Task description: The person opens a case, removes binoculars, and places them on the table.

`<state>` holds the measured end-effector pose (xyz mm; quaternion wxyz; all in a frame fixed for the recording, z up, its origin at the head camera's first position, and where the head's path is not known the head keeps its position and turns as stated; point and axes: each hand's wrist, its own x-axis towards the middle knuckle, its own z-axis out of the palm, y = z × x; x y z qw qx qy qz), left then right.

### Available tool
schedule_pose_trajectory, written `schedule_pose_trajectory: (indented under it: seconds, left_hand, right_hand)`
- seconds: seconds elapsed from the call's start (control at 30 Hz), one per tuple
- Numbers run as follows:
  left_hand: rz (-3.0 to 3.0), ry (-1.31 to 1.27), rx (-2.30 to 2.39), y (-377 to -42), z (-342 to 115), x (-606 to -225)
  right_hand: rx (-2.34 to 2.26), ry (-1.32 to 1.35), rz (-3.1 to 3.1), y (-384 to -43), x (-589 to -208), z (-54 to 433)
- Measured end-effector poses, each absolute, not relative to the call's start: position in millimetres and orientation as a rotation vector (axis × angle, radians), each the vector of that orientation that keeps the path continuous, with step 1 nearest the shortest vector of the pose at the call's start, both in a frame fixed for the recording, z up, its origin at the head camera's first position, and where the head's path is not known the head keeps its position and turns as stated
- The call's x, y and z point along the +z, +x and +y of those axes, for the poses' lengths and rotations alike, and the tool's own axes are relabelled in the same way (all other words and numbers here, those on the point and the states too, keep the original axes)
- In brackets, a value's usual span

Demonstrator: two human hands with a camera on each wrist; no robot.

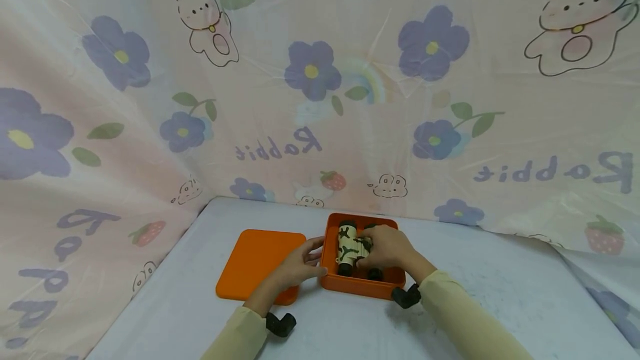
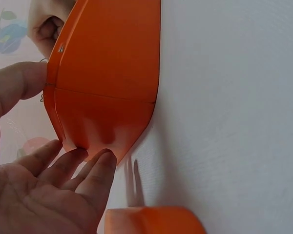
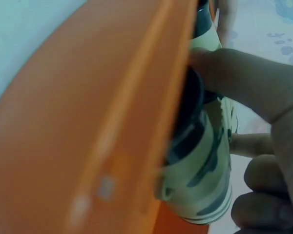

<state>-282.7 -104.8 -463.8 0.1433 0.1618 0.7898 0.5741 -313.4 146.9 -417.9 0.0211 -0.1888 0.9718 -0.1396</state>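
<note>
A pair of camouflage-patterned binoculars (image 1: 347, 249) with black ends lies inside an open orange box (image 1: 357, 288). My right hand (image 1: 391, 248) reaches over the box's right side and grips the binoculars between thumb and fingers; the right wrist view shows the thumb against the camouflage barrels (image 3: 200, 180). At the box's left end is my left hand (image 1: 296, 266). Seen in the left wrist view, its thumb lies along the rim and its extended fingertips touch the orange end wall (image 2: 102, 122), with the palm apart from it.
To the left of the box lies a flat orange lid (image 1: 255, 263), partly behind my left hand and forearm. A white table surface (image 1: 465, 288) carries everything. Printed curtains (image 1: 370, 143) with flowers and rabbits hang behind and at the left.
</note>
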Motion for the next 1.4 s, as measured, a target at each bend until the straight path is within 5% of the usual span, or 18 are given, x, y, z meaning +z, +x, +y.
schedule_pose_trajectory:
  seconds: [1.4]
  left_hand:
    - [2.340, 0.441, 1.551, -281.4, -104.6, -461.9]
  right_hand:
    - [-0.442, -0.533, 3.050, -304.5, -360.3, 209.1]
